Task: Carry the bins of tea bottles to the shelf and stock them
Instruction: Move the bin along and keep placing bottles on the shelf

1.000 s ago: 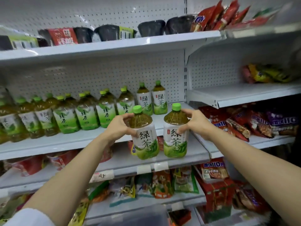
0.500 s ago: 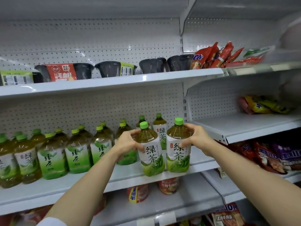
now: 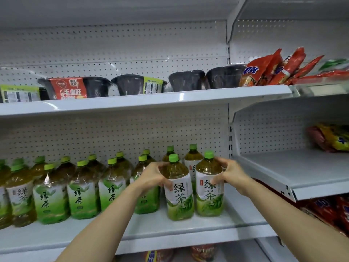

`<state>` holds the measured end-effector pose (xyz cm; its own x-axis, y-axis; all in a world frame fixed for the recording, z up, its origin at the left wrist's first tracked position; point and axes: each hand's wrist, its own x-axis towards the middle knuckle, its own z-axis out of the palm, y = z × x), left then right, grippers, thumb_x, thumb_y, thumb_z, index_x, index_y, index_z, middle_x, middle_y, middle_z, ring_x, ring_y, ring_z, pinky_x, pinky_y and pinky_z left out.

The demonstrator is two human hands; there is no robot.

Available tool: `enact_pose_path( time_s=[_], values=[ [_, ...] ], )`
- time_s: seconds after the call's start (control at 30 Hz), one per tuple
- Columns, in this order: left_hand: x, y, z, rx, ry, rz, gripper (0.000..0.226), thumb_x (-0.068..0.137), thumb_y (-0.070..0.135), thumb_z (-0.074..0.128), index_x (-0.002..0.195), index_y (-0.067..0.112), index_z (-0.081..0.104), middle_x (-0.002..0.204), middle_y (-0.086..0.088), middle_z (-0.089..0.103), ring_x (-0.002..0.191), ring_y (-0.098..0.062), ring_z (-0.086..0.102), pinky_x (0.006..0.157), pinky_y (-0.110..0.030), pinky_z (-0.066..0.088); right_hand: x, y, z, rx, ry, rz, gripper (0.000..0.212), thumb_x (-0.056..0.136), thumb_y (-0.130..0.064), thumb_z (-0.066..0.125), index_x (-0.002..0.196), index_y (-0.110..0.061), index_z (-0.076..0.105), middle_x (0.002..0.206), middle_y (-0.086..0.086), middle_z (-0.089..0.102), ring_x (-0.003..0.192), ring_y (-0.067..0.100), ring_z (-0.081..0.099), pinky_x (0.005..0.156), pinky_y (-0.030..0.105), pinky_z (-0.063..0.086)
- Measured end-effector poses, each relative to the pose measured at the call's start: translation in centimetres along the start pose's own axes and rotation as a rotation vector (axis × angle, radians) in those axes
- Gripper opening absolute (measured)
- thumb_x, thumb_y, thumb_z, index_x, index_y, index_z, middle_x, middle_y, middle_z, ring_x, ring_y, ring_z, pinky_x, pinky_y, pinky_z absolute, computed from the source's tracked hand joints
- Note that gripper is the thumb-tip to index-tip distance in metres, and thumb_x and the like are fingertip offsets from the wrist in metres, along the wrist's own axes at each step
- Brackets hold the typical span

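White metal pegboard shelving unit [image 3: 132,129], one, several tiers: I log it first as the largest item. Change noted: a second ago I held the two bottles in the air below this tier; now both sit low on the white middle shelf board [image 3: 188,229], at or just above its surface, near the front edge at the right end of the row, so I judge this pair nearly stocked and release as the remaining move. Clear plastic green-tea bottles with green caps and green-white labels: two in hand, the left bottle [image 3: 178,190] and the right bottle [image 3: 209,186], touching side by side; behind and leftward I count roughly sixteen more, the far-left ones cut off. Black plastic bowl packs [image 3: 186,80] on the tier above: about five. Red snack bags [image 3: 273,69] beside them: several, count uncertain. My left hand [image 3: 153,178] has fingers curled round the left bottle's shoulder; my right hand [image 3: 231,173] grips the right bottle likewise, fingers spread and bent. No bin is in view.
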<state>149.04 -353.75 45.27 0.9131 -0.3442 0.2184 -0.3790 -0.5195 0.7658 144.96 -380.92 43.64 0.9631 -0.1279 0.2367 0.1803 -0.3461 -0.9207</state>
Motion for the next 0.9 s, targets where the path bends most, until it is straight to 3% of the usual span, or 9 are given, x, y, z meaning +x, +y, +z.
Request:
enact_pose_path(
  time_s=[0.07,0.17,0.3,0.47,0.53,0.63,0.7,0.8,0.9],
  values=[
    [0.6,-0.1,0.0,0.043,-0.005,-0.012,0.094,0.058,0.004,0.085,0.142,0.011,0.045,0.121,-0.001,0.061,0.101,-0.012,0.059,0.069,-0.013,0.047,1.2,0.5,0.1,0.001,-0.009,0.002,0.094,0.060,0.018,0.076,0.142,-0.016,0.046,0.121,-0.001,0.062,0.117,0.022,0.056,0.100,0.048,0.048],
    [1.8,-0.7,0.0,0.069,-0.006,-0.033,0.098,0.057,0.007,0.086,0.144,0.011,0.042,0.121,-0.001,0.062,0.107,-0.016,0.060,0.083,-0.024,0.051,2.6,1.3,0.4,0.008,-0.030,0.003,0.092,0.061,0.017,0.076,0.142,-0.017,0.048,0.124,0.002,0.064,0.116,0.023,0.058,0.099,0.050,0.050],
    [2.8,-1.1,0.2,0.109,-0.056,-0.030,0.091,0.065,0.007,0.083,0.145,0.013,0.039,0.110,0.009,0.061,0.096,-0.003,0.060,0.080,-0.017,0.048,4.0,1.8,0.7,0.018,-0.067,-0.006,0.089,0.064,0.015,0.075,0.142,-0.018,0.047,0.128,0.003,0.062,0.117,0.023,0.058,0.098,0.048,0.051],
    [3.4,-1.5,0.7,0.146,-0.071,-0.024,0.086,0.075,0.007,0.077,0.148,0.019,0.035,0.135,0.001,0.056,0.123,-0.018,0.052,0.106,-0.033,0.041,4.5,2.4,0.4,0.006,-0.137,-0.030,0.084,0.070,0.007,0.077,0.143,-0.024,0.046,0.124,-0.002,0.064,0.114,0.019,0.060,0.096,0.044,0.052],
    [3.4,-1.8,0.8,0.141,-0.072,-0.015,0.084,0.077,0.005,0.075,0.149,0.019,0.033,0.134,0.001,0.056,0.122,-0.017,0.052,0.106,-0.032,0.041,4.3,2.4,0.3,-0.003,-0.167,-0.048,0.084,0.073,0.005,0.075,0.145,-0.024,0.042,0.124,-0.004,0.063,0.114,0.016,0.059,0.097,0.040,0.051],
    [3.4,-2.3,1.5,0.197,-0.024,0.035,0.096,0.075,0.011,0.077,0.154,0.020,0.023,0.144,-0.001,0.049,0.129,-0.018,0.049,0.108,-0.037,0.043,3.6,2.8,0.6,0.012,-0.172,-0.087,0.085,0.077,0.003,0.073,0.147,-0.027,0.036,0.125,-0.009,0.058,0.116,0.012,0.056,0.085,0.021,0.050],
    [3.2,-2.6,2.8,0.240,0.046,0.100,0.116,0.065,0.025,0.086,0.155,0.027,0.013,0.154,0.001,0.035,0.138,-0.018,0.039,0.112,-0.041,0.039,2.7,3.6,1.2,0.029,-0.123,-0.149,0.095,0.073,-0.001,0.079,0.149,-0.032,0.030,0.139,-0.007,0.050,0.129,0.015,0.049,0.087,0.020,0.049],
    [2.5,-2.9,5.2,0.282,0.200,0.173,0.127,0.056,0.034,0.092,0.152,0.035,0.009,0.156,0.007,0.027,0.141,-0.015,0.033,0.113,-0.041,0.037,1.6,5.6,2.8,-0.069,-0.084,-0.262,0.125,0.052,-0.014,0.091,0.144,-0.057,0.018,0.152,-0.016,0.031,0.137,0.011,0.038,0.104,0.035,0.045],
    [2.5,-3.7,5.9,0.327,0.301,0.203,0.121,0.061,0.030,0.090,0.152,0.034,0.011,0.156,0.003,0.030,0.140,-0.018,0.036,0.109,-0.042,0.042,1.2,6.6,3.8,-0.118,-0.007,-0.314,0.135,0.052,0.000,0.088,0.142,-0.063,0.011,0.151,-0.015,0.035,0.133,0.009,0.043,0.087,0.018,0.051]
  ],
)
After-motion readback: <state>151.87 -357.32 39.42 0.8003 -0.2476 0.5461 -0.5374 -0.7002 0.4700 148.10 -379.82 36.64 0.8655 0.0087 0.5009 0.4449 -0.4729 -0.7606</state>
